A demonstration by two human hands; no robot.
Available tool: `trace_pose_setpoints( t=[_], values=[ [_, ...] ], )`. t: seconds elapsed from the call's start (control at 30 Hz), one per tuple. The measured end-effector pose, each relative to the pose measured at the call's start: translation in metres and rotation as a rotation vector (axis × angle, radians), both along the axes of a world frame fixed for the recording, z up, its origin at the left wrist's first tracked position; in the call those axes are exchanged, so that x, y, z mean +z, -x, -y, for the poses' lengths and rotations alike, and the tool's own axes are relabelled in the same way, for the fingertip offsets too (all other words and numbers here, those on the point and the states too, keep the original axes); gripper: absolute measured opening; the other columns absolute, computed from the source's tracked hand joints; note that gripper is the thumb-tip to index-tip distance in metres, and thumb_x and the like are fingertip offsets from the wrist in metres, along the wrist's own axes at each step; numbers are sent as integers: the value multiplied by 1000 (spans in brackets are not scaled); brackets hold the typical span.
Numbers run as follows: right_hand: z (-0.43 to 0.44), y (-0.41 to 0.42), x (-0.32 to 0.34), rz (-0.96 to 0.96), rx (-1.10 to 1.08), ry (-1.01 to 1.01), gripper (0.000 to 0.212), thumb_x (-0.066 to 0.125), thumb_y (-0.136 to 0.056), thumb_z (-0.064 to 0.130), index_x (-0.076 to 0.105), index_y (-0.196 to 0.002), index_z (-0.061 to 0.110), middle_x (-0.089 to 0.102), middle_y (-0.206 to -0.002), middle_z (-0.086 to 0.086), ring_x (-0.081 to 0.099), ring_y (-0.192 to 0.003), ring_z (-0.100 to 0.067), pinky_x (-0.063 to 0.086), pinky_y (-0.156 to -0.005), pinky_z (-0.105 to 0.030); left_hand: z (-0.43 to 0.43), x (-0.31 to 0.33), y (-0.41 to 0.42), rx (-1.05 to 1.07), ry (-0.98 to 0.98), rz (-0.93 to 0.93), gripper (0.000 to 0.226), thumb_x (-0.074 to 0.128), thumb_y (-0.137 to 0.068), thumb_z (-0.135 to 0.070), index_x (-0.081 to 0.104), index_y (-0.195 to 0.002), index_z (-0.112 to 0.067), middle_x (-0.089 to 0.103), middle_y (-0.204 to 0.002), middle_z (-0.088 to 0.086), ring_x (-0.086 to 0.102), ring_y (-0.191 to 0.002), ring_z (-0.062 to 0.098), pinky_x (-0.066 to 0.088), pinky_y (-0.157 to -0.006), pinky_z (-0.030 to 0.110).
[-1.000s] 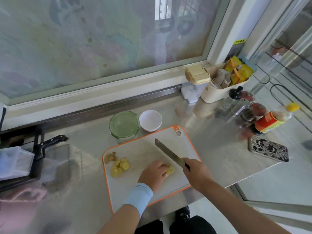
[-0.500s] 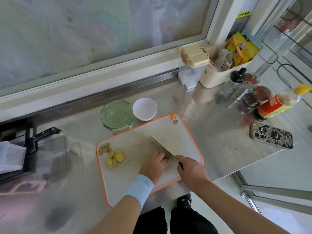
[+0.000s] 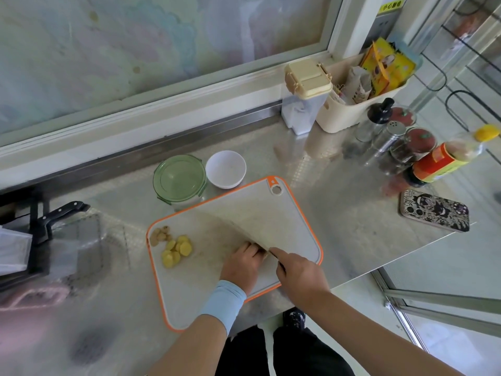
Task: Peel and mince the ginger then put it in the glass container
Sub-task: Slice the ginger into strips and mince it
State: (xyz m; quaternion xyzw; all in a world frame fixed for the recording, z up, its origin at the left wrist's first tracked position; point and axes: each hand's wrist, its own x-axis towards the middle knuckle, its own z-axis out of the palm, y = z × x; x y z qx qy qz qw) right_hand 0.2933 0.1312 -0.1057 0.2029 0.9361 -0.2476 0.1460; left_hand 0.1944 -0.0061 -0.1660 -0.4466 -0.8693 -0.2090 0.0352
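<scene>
The knife (image 3: 254, 237), held raised and sharp a second ago with its tip over the middle of the cutting board (image 3: 292, 213), now shows only as a blurred sweep low beside the left hand's (image 3: 242, 263) fingertips. The right hand (image 3: 298, 275) sits a little closer to the left. The yellow ginger piece once visible by the left fingers is now covered.

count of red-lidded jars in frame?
2. The far red-lidded jar sits behind the black-capped bottle; the near red-lidded jar stands beside the orange-labelled sauce bottle. Others could be hidden behind the bottles.
</scene>
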Motion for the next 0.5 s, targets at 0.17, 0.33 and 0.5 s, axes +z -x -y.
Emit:
trace_pose_setpoints(
  t=[0.17, 0.33, 0.5],
  values=[
    [-1, -7, -4, -120, 27, -72, 43, 49, -92, 17, 60, -128, 36, 54, -69, 3, 55, -52, -24, 43, -43, -32, -1, -3, 0, 9, 10, -22, 26, 74, -76, 0, 75, -94, -18, 67, -89, -1, 60, -77, 20, 52, -60, 31],
    [-11, -7, -6, -98, -65, -38, 41, 47, -95, 18, 56, -130, 37, 55, -71, 2, 58, -60, -26, 51, -51, -37, 1, -5, 1, -5, 0, -24, 29, 76, -67, 8, 72, -83, -15, 64, -85, -2, 52, -69, 20, 47, -50, 31],
    [-12, -4, -4, 17, -31, 54, 44, 39, -100, 23, 46, -140, 40, 62, -88, 1, 61, -81, -23, 52, -68, -35, 1, -2, 0, -10, 15, -40, 27, 72, -69, 7, 72, -82, -16, 61, -81, -1, 52, -67, 20, 47, -48, 32]
  ],
)
